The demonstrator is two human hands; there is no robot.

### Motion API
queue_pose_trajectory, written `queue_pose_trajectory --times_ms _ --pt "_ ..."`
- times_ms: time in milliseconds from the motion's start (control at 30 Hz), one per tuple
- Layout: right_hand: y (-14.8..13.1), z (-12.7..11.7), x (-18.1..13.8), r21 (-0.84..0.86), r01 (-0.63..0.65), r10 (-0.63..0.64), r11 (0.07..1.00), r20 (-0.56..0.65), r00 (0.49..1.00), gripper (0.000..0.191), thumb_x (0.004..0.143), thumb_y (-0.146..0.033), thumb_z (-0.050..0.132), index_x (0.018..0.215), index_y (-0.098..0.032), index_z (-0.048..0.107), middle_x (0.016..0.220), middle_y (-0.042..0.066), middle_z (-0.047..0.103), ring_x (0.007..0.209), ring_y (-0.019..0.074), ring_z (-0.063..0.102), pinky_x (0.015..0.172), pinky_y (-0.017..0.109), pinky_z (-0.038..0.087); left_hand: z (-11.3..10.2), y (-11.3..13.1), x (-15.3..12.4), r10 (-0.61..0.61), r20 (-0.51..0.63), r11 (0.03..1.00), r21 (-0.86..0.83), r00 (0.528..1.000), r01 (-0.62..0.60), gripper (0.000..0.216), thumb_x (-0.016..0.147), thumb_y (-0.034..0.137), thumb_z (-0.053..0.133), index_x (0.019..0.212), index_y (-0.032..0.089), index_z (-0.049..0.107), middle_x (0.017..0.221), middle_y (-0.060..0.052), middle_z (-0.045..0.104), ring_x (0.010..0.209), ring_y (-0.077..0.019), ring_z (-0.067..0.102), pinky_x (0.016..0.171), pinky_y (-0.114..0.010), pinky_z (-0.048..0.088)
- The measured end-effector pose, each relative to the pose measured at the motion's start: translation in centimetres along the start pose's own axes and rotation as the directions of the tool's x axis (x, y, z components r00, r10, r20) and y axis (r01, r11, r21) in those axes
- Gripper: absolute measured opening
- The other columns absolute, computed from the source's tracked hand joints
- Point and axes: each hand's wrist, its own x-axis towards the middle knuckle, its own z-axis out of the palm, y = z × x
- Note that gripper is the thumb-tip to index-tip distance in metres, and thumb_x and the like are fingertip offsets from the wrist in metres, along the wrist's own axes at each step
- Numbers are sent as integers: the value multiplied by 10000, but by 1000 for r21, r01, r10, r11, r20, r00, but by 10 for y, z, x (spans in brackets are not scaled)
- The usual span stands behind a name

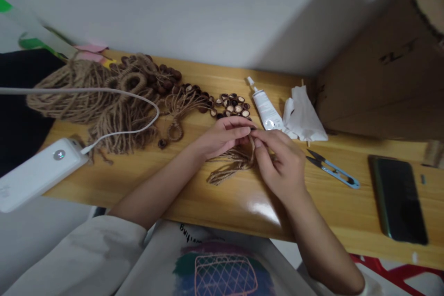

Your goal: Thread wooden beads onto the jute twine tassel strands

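Head view shows both hands meeting over the middle of the surface (215, 203), working on a tan twine bundle (227, 171) just below the fingertips. On the left hand (229, 138), thumb and fingers are closed on a small dark piece (252, 129), mostly hidden; the right hand (281, 162) pinches the twine bundle's upper end beside it, though the exact contact is covered by the fingers. The step in hand appears to be fitting or fastening the dark piece at that upper end, and the next move likely calls for a steady left grip with small, careful adjustments from the right fingers. The twine bundle's upper part stands roughly upright in the view, pointing up toward the fingertips and away from the person; lower down it bends, and its long axis runs to the left and slightly toward the person, loose strands spreading on the surface. Beyond the hands lie cut shell pieces (231, 109) and a white tube (266, 108), its nozzle pointing away from the person, while blue-handled snips (335, 170) rest to the right.
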Motion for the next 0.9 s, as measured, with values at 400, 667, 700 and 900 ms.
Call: queue_pose_trajectory --times_ms 400,667,700,900 --pt "2 2 -3 -28 -150 142 988 -187 972 81 856 -165 587 905 -212 632 809 -7 695 711 140 641 687 273 520 1 1 0 -20 -2 1000 15 1000 20 323 573 306 855 804 136 707 724 -17 682 704 -97 617 717 -261 443" --pt "1 3 -4 84 -273 284 958 -174 943 41 858 -223 604 825 -205 619 724 -14 672 635 129 622 601 243 501 2 2 0 -18 -10 1000 11 1000 18 328 557 318 862 789 138 717 701 -14 691 685 -95 623 694 -249 449" --pt "0 2 -4 117 -287 303 951 -160 939 48 861 -225 598 822 -204 617 716 -13 669 634 130 623 596 242 499 2 2 0 -18 -11 1000 9 1000 18 325 558 318 862 788 139 718 700 -14 691 684 -95 625 696 -249 450" --pt "-1 2 1 436 -376 425 818 -18 905 95 870 -258 574 793 -203 583 658 -10 642 596 132 601 574 252 495 2 3 -1 -9 7 1000 3 1000 9 333 563 313 860 799 134 708 692 -15 678 690 -108 629 699 -264 451"
